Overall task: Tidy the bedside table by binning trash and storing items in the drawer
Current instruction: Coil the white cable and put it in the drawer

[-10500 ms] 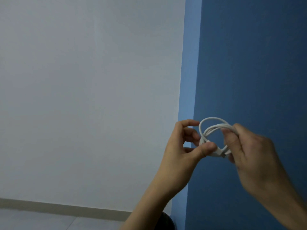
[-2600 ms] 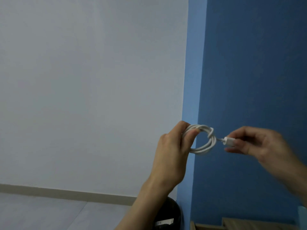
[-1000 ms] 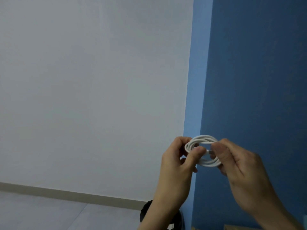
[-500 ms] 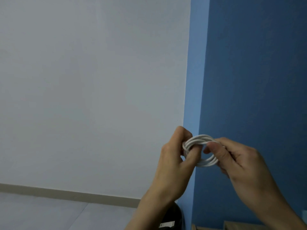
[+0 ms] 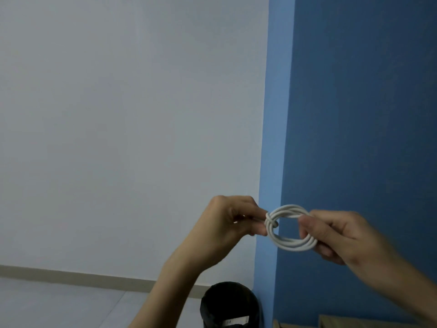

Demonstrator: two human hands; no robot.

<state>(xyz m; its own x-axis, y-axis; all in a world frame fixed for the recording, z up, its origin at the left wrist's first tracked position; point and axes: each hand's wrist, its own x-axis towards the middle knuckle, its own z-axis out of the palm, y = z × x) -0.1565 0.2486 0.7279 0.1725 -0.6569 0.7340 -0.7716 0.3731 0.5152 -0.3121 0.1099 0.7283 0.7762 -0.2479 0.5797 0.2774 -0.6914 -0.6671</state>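
A white cable (image 5: 289, 242) is coiled into a small loop of several turns and held up in front of the walls. My left hand (image 5: 227, 228) pinches the loop's left side, where the cable wraps around itself. My right hand (image 5: 335, 235) grips the loop's right side with its fingers through and around the turns. The cable's plug ends are hidden. The bedside table and its drawer are mostly out of view.
A black bin (image 5: 230, 305) stands on the floor below my hands, by the wall corner. A strip of light wooden furniture (image 5: 331, 323) shows at the bottom right. White wall on the left, blue wall on the right.
My hands have drawn apart, stretching the coil between them. Before that, my right hand pulled the plug end out and tucked it back into the loop.
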